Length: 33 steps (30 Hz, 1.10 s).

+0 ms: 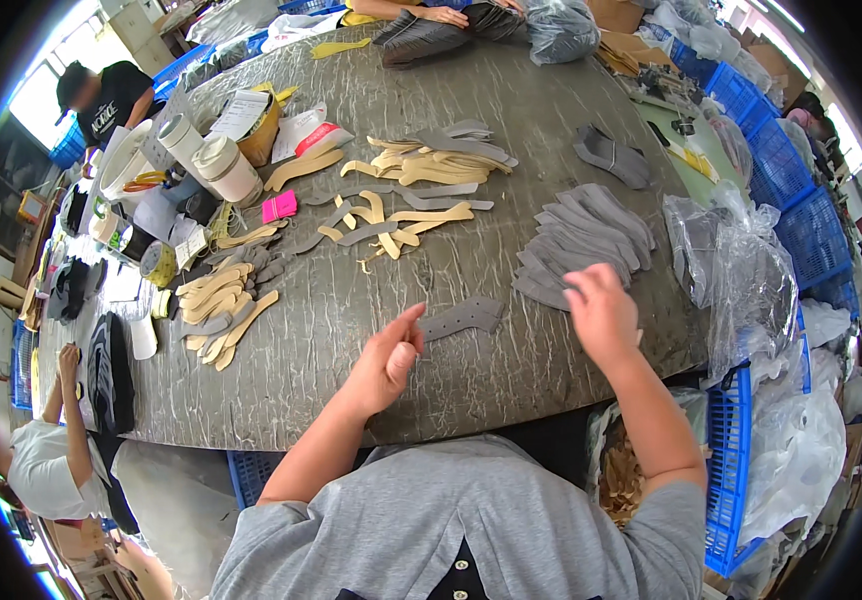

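The desk is broad, round and grey, streaked with pale cracks; a crinkled clear plastic bag sags at its right edge above blue crates; tan and grey cut strips lie scattered mid-desk; a fanned stack of grey pieces sits under the right hand, whose fingers curl down onto its near edge, though whether they grip one I cannot tell; the left hand is loosely clenched, holding nothing, forefinger just beside a single grey piece lying flat, long, with a notched outline; peeling only the top piece cleanly would seem wise.
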Available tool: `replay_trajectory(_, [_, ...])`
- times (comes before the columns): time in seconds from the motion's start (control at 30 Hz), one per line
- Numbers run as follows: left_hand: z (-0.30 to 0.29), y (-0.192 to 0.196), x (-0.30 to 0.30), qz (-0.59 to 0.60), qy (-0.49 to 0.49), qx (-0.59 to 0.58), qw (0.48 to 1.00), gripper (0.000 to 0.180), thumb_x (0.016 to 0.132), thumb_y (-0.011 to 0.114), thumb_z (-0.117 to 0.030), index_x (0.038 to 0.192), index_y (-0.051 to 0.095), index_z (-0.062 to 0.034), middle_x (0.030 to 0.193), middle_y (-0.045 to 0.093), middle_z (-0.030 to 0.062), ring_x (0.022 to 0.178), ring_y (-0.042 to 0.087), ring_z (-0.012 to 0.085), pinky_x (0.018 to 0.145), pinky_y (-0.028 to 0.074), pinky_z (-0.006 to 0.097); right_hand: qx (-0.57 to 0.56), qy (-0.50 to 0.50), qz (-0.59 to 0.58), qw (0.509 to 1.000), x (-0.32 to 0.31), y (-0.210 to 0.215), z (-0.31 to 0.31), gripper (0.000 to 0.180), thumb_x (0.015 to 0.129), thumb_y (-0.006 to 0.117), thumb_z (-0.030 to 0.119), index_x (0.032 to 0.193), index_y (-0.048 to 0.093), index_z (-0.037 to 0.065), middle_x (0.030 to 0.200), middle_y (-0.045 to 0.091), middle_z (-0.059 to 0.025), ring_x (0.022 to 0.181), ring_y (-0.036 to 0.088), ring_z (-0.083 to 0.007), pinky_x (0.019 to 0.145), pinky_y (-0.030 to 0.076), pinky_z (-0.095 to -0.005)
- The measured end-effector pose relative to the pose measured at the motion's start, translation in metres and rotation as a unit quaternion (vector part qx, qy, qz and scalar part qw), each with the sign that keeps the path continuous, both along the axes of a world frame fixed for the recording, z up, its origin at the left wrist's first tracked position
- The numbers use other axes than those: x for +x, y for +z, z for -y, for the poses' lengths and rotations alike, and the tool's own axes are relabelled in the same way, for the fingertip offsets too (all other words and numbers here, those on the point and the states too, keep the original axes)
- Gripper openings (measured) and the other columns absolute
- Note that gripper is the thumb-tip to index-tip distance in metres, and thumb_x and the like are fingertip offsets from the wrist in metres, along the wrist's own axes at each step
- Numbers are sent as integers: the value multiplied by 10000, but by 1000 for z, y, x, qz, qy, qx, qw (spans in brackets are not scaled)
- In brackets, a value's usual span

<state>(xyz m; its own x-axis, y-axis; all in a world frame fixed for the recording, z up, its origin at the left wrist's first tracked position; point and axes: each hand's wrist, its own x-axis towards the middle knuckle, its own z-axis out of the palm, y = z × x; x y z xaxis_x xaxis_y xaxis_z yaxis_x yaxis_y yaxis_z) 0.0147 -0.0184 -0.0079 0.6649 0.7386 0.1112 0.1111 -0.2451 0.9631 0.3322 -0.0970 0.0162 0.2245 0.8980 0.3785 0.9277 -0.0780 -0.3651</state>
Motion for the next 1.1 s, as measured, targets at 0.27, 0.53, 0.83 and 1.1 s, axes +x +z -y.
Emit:
replay_trajectory(0.27, [18, 7, 27, -158, 4, 246, 956, 1155, 774, 435, -794, 1498, 177, 68, 1005, 521, 195, 738, 616, 379, 608, 526, 452, -116, 264, -363, 886, -109, 3, -14, 125, 860, 672, 60, 958, 700, -13, 840, 683, -123, 738, 674, -212, 649, 512, -317])
replay_trajectory(0.53, [19, 8, 15, -209, 12, 264, 941, 1151, 796, 439, -778, 1499, 150, 85, 1009, 512, 214, 741, 611, 371, 612, 526, 432, -66, 217, -436, 871, -137, -8, -8, 115, 817, 668, 62, 887, 681, -27, 789, 668, -129, 683, 650, -214, 632, 491, -335])
replay_trajectory(0.83, [19, 6, 14, 81, -34, -84, 993, 923, 907, 423, -721, 1429, 397, 40, 929, 552, 51, 690, 500, 92, 550, 378, 238, -113, 207, -728, 644, -141, -20, -9, 37, 905, 618, 19, 920, 651, 11, 736, 593, 12, 623, 524, -65, 553, 416, -210])
replay_trajectory(1.1, [-6, 13, -1, -61, 68, -51, 994, 401, 969, 625, -336, 1149, 654, 21, 749, 606, 13, 652, 499, 71, 557, 425, 272, -47, 190, -811, 551, -128, -21, -11, 110, 935, 431, 24, 940, 533, 64, 801, 506, -7, 622, 408, -54, 529, 334, -196])
